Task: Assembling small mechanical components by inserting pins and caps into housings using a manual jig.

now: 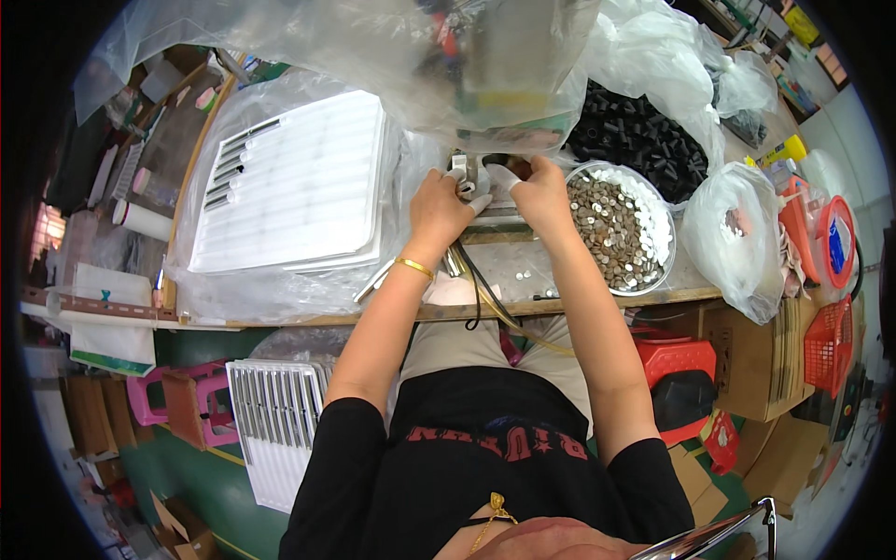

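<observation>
Both hands meet at a small metal fixture near the middle of the workbench, under a hanging sheet of clear plastic. My left hand is at its left side, fingers bent and closed around a small metallic part that I cannot make out. Opposite it, my right hand has thumb and fingers closed together at the fixture; what they pinch is hidden. Whitish finger covers show on fingers of both hands. Below the left hand, several slim metal tubes lie near the bench edge, beside a dark cable.
A white tray with several metal tubes lies left. To the right stand a round tub of small metal and white pieces, a heap of black cylindrical parts, and a plastic bag. Another tray of tubes stands below the bench.
</observation>
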`<action>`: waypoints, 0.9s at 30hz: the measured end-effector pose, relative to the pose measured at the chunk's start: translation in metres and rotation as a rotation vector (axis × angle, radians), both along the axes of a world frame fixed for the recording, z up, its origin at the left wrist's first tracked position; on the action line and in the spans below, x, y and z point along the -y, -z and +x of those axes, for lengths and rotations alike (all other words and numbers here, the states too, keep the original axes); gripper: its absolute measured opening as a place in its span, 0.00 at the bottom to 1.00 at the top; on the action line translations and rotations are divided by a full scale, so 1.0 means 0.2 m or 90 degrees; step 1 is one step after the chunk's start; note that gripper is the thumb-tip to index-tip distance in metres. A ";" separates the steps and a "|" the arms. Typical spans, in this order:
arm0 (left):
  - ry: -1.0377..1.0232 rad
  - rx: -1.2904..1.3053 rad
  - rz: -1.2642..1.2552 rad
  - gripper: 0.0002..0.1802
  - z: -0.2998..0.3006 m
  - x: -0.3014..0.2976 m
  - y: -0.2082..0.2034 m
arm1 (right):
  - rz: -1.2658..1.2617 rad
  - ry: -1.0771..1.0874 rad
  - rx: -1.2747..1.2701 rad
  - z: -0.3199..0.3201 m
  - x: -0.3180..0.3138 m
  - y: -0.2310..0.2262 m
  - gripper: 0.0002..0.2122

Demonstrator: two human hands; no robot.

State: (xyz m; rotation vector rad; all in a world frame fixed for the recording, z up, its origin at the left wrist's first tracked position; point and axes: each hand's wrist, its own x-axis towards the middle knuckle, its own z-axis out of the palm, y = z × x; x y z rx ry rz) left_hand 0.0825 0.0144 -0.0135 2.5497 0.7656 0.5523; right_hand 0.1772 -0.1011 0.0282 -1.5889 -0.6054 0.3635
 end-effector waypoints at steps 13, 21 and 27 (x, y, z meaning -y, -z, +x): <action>0.061 0.010 -0.040 0.22 0.01 0.06 0.01 | -0.315 -0.076 0.387 0.03 -0.03 -0.07 0.14; 0.005 0.173 -0.291 0.33 -0.19 0.06 -0.09 | -0.226 -0.034 0.292 0.08 0.21 0.11 0.20; 0.107 0.413 -1.065 0.21 -0.39 -0.01 -0.06 | -0.422 0.195 0.330 0.46 0.71 0.14 0.08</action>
